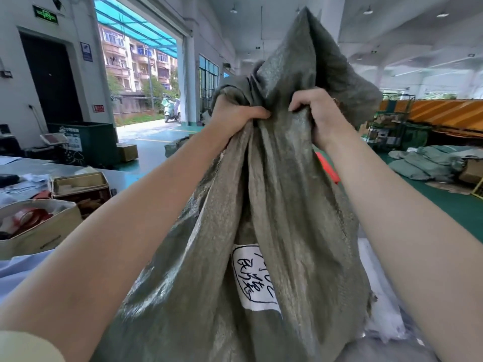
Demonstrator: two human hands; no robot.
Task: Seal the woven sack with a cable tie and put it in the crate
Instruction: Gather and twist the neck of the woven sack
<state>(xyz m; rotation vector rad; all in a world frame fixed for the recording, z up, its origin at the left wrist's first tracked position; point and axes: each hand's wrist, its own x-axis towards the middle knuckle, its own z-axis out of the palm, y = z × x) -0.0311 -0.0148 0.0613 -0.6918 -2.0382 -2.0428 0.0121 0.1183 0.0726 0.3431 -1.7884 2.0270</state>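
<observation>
At chest height before you, your left hand (236, 114) and right hand (317, 111) both clench the gathered neck of the upright woven sack (274, 218); no cable tie fitted yet, crating remains.

The sack (274, 205) bunched in my hands is dull grey-green with a fine woven sheen. Below my hands its label (254, 278) is white with black handwriting. Beyond my right hand, the floor (449, 205) is green.
</observation>
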